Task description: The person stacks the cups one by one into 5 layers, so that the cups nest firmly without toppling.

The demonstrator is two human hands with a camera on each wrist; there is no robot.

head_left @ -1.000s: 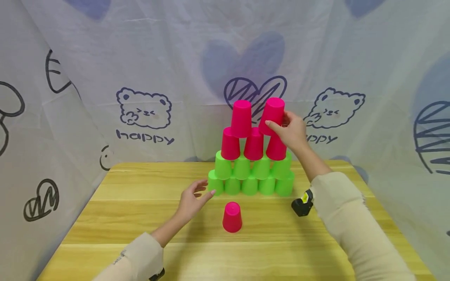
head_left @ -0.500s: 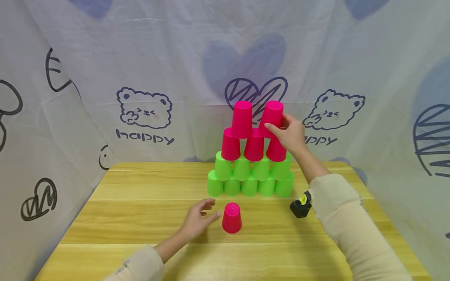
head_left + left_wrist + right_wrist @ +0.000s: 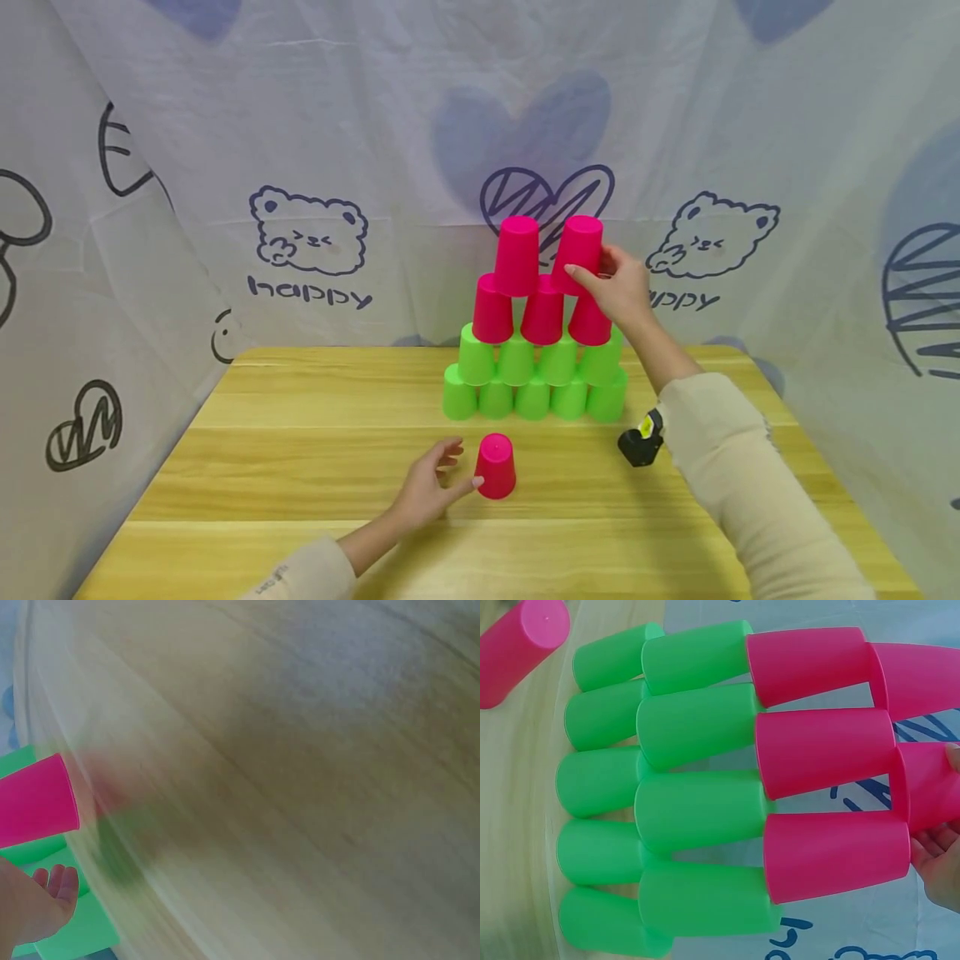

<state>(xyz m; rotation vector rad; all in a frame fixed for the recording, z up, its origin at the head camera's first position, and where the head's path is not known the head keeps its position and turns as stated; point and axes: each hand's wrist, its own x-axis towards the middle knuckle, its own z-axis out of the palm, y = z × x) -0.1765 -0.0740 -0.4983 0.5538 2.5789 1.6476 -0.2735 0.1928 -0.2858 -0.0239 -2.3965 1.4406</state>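
My right hand point(image 3: 624, 287) pinches a pink cup point(image 3: 582, 242) between thumb and fingers at the top right of a cup pyramid. This upside-down cup stands on the pink row, beside another pink cup point(image 3: 517, 254). Three pink cups point(image 3: 542, 312) form the row beneath, over two rows of green cups point(image 3: 516, 360). In the right wrist view the fingers point(image 3: 937, 844) are at the gripped cup's lower part. My left hand point(image 3: 429, 492) is spread beside a single upside-down pink cup point(image 3: 497, 468) in front of the pyramid, its thumb tip overlapping the cup's left side.
The pyramid stands toward the back of a wooden table point(image 3: 300, 433). A small black device point(image 3: 641, 443) with a yellow patch shows by the right sleeve point(image 3: 738, 450). Behind hangs a pale printed cloth point(image 3: 420, 125).
My left hand has moved down and right, from beside the pyramid's base to the single pink cup. The right hand's cup has shifted slightly left and settled a little; its grip stays.
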